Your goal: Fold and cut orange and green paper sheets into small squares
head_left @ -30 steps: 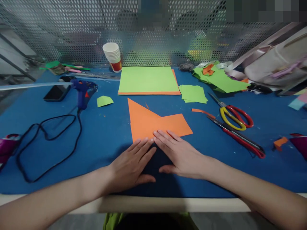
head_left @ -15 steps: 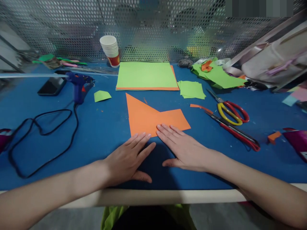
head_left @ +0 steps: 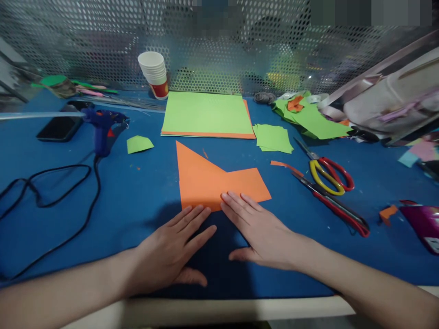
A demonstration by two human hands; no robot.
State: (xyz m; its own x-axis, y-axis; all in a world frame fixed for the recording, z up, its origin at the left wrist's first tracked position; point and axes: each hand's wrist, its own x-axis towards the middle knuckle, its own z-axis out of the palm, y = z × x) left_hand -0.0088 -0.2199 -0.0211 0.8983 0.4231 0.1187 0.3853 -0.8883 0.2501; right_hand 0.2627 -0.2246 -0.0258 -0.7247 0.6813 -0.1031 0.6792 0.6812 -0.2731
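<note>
The orange paper lies flat on the desk, right in front of you. It looks folded, with a tall point at the left and a short, wide end at the right. Your left hand has its fingertips on the near edge. Your right hand has its fingers a bit further in, near the middle. Both hands are spread, palms down — they rest on the paper and don't grip a thing.

It seems you are at the pressing step, making the fold lie flat. I think the next move calls for one hand to hold the paper so it can't slide, while the other rubs along the near edge, softly so it won't wrinkle.

Just past the tall point are the big green sheets, with orange showing under them. Some green squares sit beside them on the right, and a green scrap is off to the left.

On your right, the scissors and a red and black tool lie near your arm, so reaching that way could bump them. A thin orange strip is at the tool's tip, near the wide end. On your left is the blue glue gun; its cord curls toward your left arm — mind you don't snag it. The phone and the cups are farther back.
</note>
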